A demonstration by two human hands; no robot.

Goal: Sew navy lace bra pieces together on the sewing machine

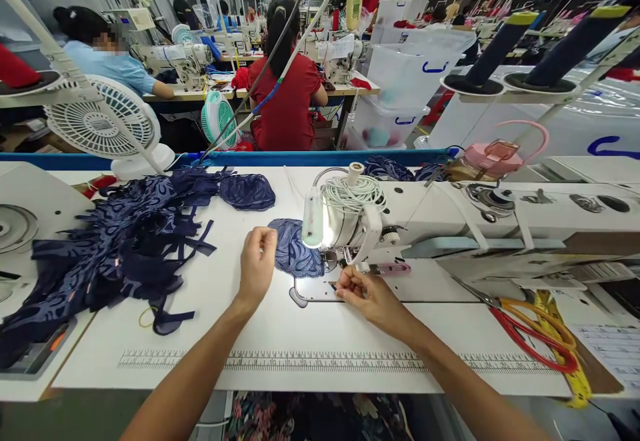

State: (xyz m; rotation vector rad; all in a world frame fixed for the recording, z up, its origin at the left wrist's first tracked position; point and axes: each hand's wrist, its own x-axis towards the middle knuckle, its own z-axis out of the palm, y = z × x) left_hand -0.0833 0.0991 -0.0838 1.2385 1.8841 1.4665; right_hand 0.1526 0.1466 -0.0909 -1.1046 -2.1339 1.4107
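Note:
A navy patterned fabric piece (296, 249) lies flat on the white table, its right edge by the presser foot (331, 259) of the sewing machine (345, 228). My left hand (257, 262) is at the left edge of this piece, fingers curled closed; whatever they may hold is hidden. Just in front of the presser foot, my right hand (361, 292) pinches with thumb and fingers. A tiny dark bit shows at its fingertips, too small to name. Behind the right hand lies a pair of pink-handled thread snips (390, 268) on the machine bed.
Navy fabric pieces (135, 228) are heaped at the left, with another rounded piece (247, 192) behind. Scissors (530, 334) and a yellow tape measure (555, 321) lie at the right. A printed ruler (300, 361) runs along the front. Beyond a fan (103, 118), people sit at machines.

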